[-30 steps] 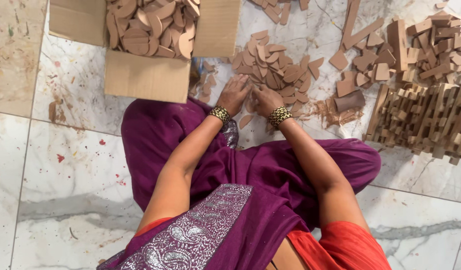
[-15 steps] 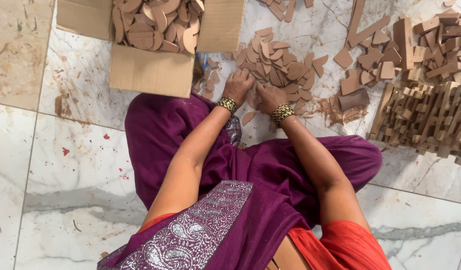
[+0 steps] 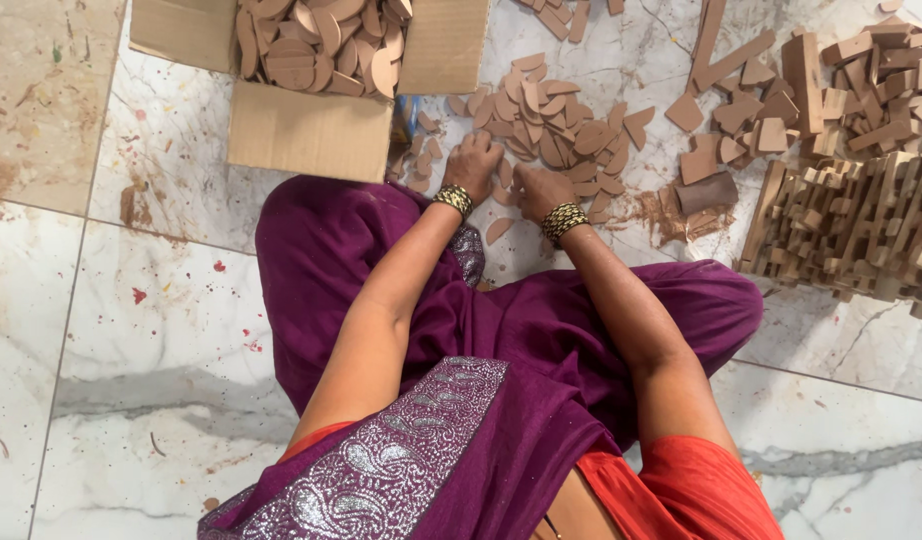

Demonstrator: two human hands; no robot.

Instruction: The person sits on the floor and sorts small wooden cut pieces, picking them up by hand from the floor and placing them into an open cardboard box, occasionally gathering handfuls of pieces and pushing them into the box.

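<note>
Seated person on marble floor [image 3: 161, 330], legs folded under purple cloth. Left hand [image 3: 473, 160] and right hand [image 3: 539, 188] rest side by side at the near edge of a pile [image 3: 556, 125] of flat brown wooden cut-outs, both touching pieces. Fingers of both are curled down among the pieces; whether either grips one cannot be told. The pile spreads away from the fingertips, forward and to the right, so the right hand is nearer its bulk. Open cardboard box [image 3: 316, 95] of similar pieces, forward-left, just beside the left hand. Block stack [image 3: 861, 230], far right.
</note>
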